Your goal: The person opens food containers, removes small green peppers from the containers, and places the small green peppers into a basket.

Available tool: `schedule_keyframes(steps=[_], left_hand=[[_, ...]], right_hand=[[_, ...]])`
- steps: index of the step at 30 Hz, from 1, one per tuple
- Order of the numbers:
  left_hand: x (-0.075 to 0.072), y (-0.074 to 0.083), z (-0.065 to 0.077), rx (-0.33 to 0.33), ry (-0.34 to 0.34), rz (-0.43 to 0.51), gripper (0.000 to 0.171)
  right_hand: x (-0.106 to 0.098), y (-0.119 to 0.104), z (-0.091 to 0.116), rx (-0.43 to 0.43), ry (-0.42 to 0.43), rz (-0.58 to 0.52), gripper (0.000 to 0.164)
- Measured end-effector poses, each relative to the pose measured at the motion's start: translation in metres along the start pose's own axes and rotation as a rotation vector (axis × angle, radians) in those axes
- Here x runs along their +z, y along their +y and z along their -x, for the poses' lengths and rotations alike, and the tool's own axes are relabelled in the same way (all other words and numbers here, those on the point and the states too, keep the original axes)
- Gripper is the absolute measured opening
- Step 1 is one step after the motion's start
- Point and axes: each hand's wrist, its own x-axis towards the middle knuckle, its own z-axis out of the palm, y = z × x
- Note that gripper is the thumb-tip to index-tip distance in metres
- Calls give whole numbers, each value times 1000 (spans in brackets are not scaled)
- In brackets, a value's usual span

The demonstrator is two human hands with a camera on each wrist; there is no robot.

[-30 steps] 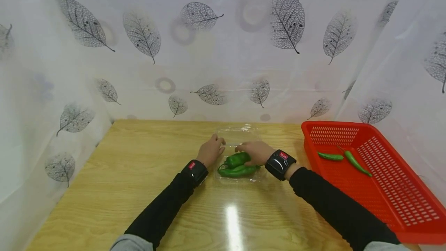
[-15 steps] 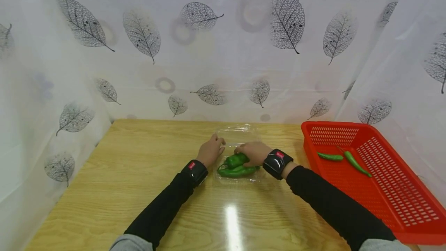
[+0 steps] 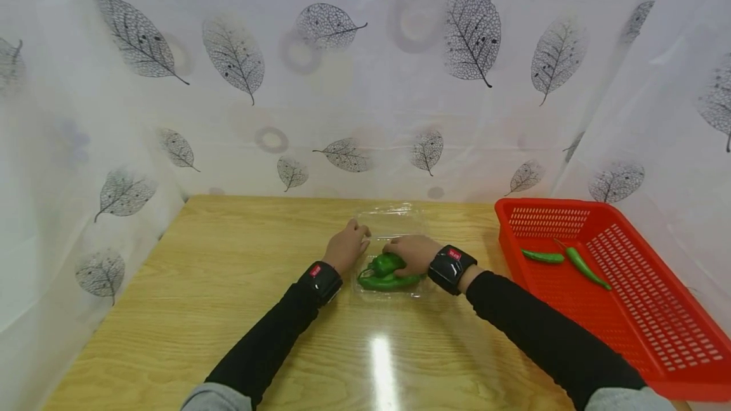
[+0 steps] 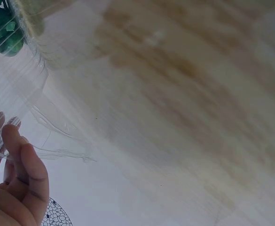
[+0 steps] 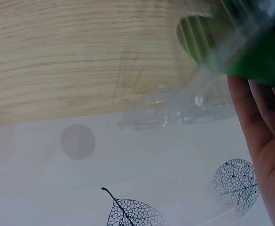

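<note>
A clear plastic clamshell box lies open on the table, its lid tilted back toward the wall. Two green peppers sit in its near half: a stubby green pepper behind a long green pepper. My left hand pinches the plastic at the box's left side; in the left wrist view the fingers curl at the clear edge. From the right, my right hand grips the stubby pepper, thumb on its near side. The right wrist view has the fingers against green pepper skin, partly behind plastic.
A red plastic basket stands on the right of the wooden table, holding two slim green chillies. A white leaf-print sheet hangs along the back and sides.
My right hand has shifted slightly left, and the stubby pepper has moved a little left and turned, its stem end now more toward me. The left hand has stayed in place.
</note>
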Motion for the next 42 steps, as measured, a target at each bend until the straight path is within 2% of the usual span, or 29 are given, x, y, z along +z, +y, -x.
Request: schedule_keyframes(steps=[7, 17, 26, 38, 42], left_hand=[[-1, 0, 0, 4, 9, 19, 15], [-2, 2, 0, 4, 3, 34, 15], [1, 1, 1, -2, 7, 23, 15], [1, 2, 2, 9, 22, 9, 16], [1, 1, 2, 17, 28, 13, 16]], right_hand=[[9, 4, 3, -35, 23, 23, 49], [4, 2, 7, -26, 10, 4, 51], [7, 3, 6, -14, 11, -21, 46], [8, 7, 7, -69, 55, -23, 41], [10, 6, 7, -67, 44, -19, 42]])
